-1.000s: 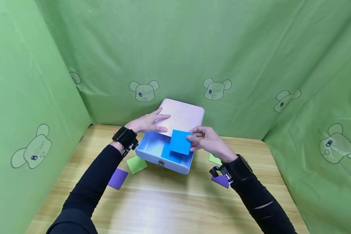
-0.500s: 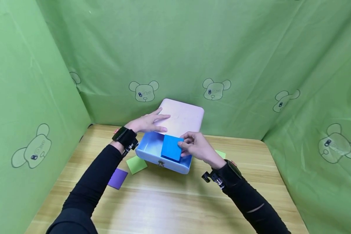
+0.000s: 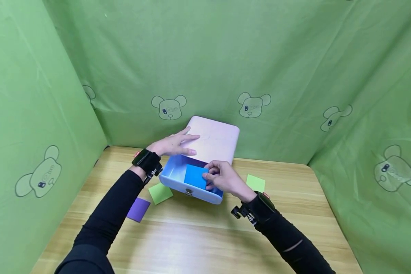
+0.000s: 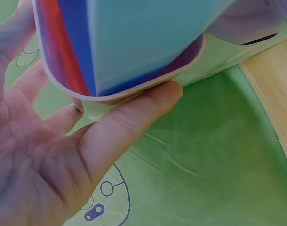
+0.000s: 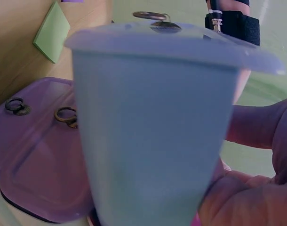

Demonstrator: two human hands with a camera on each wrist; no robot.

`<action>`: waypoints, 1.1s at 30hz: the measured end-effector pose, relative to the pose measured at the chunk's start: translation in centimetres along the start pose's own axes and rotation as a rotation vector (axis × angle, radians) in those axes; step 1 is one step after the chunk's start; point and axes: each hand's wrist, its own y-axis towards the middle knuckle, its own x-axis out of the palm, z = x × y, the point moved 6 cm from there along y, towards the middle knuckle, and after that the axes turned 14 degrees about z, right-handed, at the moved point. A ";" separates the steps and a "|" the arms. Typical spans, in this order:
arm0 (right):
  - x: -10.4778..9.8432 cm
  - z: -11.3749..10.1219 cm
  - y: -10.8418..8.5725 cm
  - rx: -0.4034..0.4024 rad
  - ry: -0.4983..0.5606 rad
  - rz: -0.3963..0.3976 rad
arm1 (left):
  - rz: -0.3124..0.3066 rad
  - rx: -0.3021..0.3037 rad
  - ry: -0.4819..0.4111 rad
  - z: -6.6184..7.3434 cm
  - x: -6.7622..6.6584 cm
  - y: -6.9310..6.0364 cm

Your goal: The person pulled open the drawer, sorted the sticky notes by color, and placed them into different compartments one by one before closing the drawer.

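A small drawer cabinet (image 3: 214, 139) with a pale pink top stands near the back of the table. Its light blue drawer (image 3: 172, 167) is pulled out toward me and has a metal ring handle. My left hand (image 3: 171, 144) rests on the cabinet's left side, fingers spread and thumb (image 4: 134, 117) along the edge beside the drawer opening. Inside the drawer, my right hand (image 3: 222, 177) pinches a blue sticky note pad (image 3: 195, 176) by its right edge. In the right wrist view the drawer (image 5: 153, 127) hides the pad. Purple drawers (image 5: 47, 174) with ring handles show beside it.
Green sticky note pads lie left (image 3: 160, 193) and right (image 3: 255, 183) of the cabinet. A purple pad (image 3: 138, 209) lies farther left on the wooden table (image 3: 178, 243). Green cloth walls (image 3: 205, 57) with bear prints close off the back and sides.
My right hand has moved left and down, carrying the blue sticky note pad from above the drawer into it, over another blue pad. My left hand has stayed on the cabinet.
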 end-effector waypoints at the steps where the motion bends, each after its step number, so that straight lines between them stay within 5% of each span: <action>1: 0.1 0.1 0.0 0.002 -0.001 0.002 | -0.001 -0.001 -0.001 0.0 0.0 0.0; 15: 0.8 0.1 -0.1 -0.102 -0.161 0.050 | -0.001 0.008 0.001 -0.1 0.1 0.0; 26: 0.5 -0.9 -0.4 -0.241 -0.434 0.106 | 0.001 0.003 0.000 0.1 0.1 0.0; 33: 0.7 -0.9 -0.7 -0.244 -0.440 0.085 | 0.000 0.002 0.008 0.0 0.1 -0.1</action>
